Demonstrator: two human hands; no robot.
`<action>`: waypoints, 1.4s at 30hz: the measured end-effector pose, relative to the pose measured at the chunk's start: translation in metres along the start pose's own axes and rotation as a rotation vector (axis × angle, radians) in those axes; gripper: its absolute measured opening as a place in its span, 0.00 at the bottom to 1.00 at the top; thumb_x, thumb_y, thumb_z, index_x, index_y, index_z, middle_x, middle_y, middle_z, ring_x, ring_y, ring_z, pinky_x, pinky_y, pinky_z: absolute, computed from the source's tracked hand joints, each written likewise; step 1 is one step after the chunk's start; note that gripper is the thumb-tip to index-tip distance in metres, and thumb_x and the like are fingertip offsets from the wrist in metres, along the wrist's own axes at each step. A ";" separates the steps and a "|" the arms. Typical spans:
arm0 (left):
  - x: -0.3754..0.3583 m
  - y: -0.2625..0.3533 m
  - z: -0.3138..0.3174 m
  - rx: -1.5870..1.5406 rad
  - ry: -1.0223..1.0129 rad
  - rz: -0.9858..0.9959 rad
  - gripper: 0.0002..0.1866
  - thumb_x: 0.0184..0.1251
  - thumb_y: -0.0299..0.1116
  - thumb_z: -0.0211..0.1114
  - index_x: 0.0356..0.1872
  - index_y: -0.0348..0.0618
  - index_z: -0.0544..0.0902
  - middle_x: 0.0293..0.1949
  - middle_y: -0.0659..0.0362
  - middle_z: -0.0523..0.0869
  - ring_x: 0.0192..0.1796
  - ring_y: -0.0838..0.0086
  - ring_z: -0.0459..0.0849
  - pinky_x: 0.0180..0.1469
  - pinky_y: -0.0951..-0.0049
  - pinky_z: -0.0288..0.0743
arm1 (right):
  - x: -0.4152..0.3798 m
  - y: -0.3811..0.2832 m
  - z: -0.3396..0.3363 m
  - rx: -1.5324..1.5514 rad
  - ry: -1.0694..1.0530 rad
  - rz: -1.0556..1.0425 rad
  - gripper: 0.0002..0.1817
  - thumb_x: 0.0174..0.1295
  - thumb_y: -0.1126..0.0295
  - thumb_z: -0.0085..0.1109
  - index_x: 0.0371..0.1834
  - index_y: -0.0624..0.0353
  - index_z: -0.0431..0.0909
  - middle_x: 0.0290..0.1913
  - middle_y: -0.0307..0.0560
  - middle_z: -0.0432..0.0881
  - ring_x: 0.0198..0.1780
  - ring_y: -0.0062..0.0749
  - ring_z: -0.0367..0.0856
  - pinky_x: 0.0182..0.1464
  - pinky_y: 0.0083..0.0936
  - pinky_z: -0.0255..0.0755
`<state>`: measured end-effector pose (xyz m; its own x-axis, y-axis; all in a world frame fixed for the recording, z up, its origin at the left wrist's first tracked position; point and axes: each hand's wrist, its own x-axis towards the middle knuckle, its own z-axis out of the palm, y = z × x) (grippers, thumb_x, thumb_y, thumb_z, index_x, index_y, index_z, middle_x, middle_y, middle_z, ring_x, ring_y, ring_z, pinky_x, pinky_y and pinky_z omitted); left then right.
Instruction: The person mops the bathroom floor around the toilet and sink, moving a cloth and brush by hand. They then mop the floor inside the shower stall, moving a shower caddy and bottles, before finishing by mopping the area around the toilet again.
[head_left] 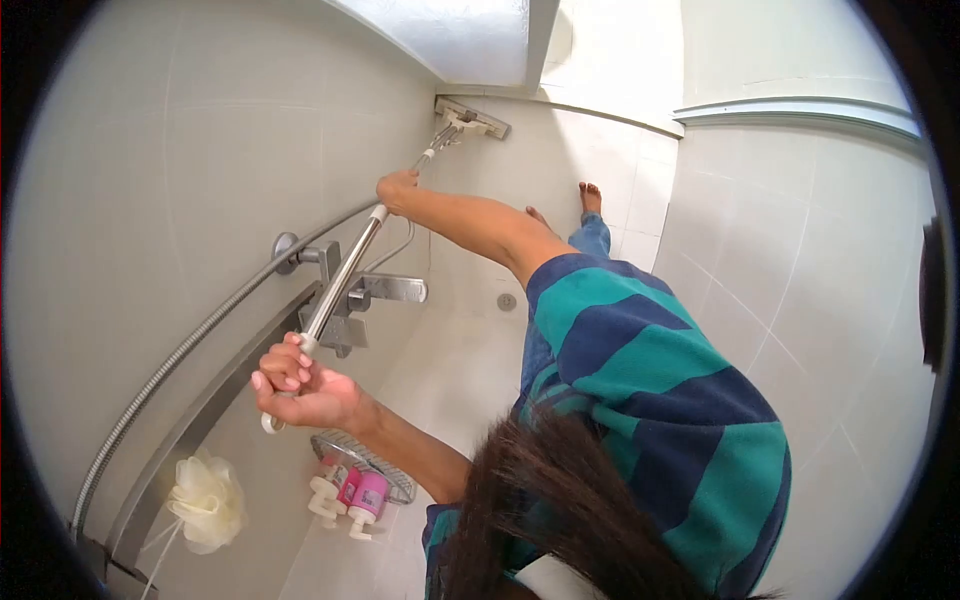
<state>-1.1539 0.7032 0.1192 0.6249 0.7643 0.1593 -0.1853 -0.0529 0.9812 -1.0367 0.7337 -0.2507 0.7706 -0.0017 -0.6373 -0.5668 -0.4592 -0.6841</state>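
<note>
I hold a long-handled mop (345,275) slanting across the left side of the view, its shaft metal with white plastic joints. My left hand (315,390) is closed, palm up, around the near end of the handle, by the white hook at its tip. Farther along, my right hand (398,190) wraps round the shaft; its fingers are partly hidden. The flat mop head (475,118), white with a greyish pad, rests at the far floor corner against the wall.
A shower mixer (385,290) and metal hose (180,360) are on the left wall, close to the shaft. Below them are a wire basket (385,470), pink pump bottles (368,495) and a cream bath puff (207,503). A drain (507,301) is in the floor; my bare foot (591,198) shows beyond it.
</note>
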 end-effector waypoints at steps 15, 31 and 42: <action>-0.115 0.043 -0.025 0.130 0.194 -0.082 0.19 0.61 0.34 0.42 0.10 0.48 0.58 0.11 0.63 0.57 0.18 0.77 0.58 0.39 0.70 0.68 | -0.094 0.099 -0.024 0.261 0.003 0.125 0.20 0.54 0.71 0.47 0.48 0.72 0.66 0.42 0.61 0.75 0.42 0.46 0.76 0.41 0.36 0.71; -0.186 -0.039 0.007 -0.200 -0.876 -0.409 0.14 0.53 0.33 0.51 0.11 0.39 0.65 0.13 0.60 0.64 0.20 0.74 0.62 0.37 0.66 0.66 | -0.148 0.317 -0.266 0.391 0.456 0.398 0.22 0.54 0.72 0.46 0.52 0.73 0.60 0.42 0.62 0.75 0.39 0.45 0.76 0.38 0.36 0.72; -0.116 0.022 -0.110 0.005 -0.769 -0.154 0.15 0.54 0.32 0.47 0.10 0.43 0.58 0.11 0.61 0.58 0.18 0.75 0.59 0.34 0.67 0.64 | -0.153 0.232 -0.067 0.089 0.264 0.274 0.26 0.54 0.71 0.46 0.56 0.72 0.56 0.43 0.62 0.74 0.40 0.43 0.76 0.40 0.36 0.72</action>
<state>-1.3140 0.6842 0.1107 0.9933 0.1039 0.0500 -0.0517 0.0130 0.9986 -1.2666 0.5678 -0.2886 0.6290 -0.3471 -0.6956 -0.7762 -0.3313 -0.5365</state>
